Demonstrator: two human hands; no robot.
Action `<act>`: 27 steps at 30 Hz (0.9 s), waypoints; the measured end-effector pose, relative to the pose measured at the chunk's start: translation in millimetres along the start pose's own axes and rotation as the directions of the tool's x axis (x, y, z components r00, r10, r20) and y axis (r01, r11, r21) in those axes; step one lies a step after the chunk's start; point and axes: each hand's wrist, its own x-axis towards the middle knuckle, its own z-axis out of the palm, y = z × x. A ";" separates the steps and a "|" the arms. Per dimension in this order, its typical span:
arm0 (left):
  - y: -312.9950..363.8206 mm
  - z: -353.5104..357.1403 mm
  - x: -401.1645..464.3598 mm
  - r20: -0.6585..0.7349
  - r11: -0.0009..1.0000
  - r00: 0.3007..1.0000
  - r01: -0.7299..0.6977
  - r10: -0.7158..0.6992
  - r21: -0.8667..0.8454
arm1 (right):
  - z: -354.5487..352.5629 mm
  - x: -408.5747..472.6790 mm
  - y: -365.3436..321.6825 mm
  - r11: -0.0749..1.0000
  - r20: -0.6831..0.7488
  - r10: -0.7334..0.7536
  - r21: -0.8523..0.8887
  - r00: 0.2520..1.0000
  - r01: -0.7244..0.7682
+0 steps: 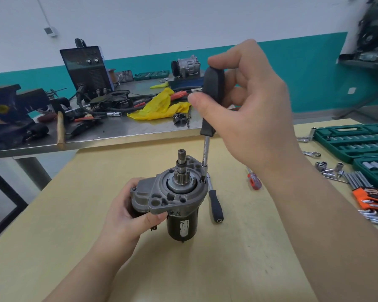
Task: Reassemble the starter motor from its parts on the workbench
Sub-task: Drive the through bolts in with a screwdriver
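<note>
- Standing upright on the wooden workbench (227,269), the starter motor (172,197) has its pinion shaft pointing up, near the middle of the bench.
- The left hand (127,212) grips the motor's grey housing from the left side, thumb curled over the flange edge, fingers wrapped behind.
- The right hand (247,105) holds the black handle of a screwdriver (207,127) near its top, thumb and forefinger pinching it, the other fingers loosely curled behind.
- The screwdriver stands nearly vertical, its tip set in a screw on the housing's right rim.
- A ratchet handle (215,203) lies just right of the motor; a red screwdriver (254,180) lies further right.
</note>
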 end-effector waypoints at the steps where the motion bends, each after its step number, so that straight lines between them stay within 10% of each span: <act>1: -0.1 -0.2 0.2 0.000 1.000 1.000 0.001 -0.001 -0.001 | -0.8 0.9 -0.5 0.993 0.058 0.033 0.112 0.998 -0.040; 6: -1.4 -1.6 -0.2 0.008 1.000 1.000 0.000 0.000 -0.009 | -12.7 4.0 -3.0 0.935 0.281 0.060 0.321 0.958 -0.153; 14: -2.0 0.3 0.8 0.007 1.000 1.000 -0.002 0.002 -0.001 | -1.9 -0.7 -3.2 0.995 -0.034 -0.021 -0.096 0.999 0.018; 22: -2.4 -1.6 0.1 -0.003 1.000 1.000 0.000 0.000 -0.001 | -13.8 5.8 -3.5 0.938 0.248 0.084 0.308 0.965 -0.161; 27: -1.8 0.1 0.5 0.001 1.000 1.000 -0.005 0.005 -0.002 | -8.3 3.8 -4.2 0.989 0.049 0.066 0.126 0.997 -0.072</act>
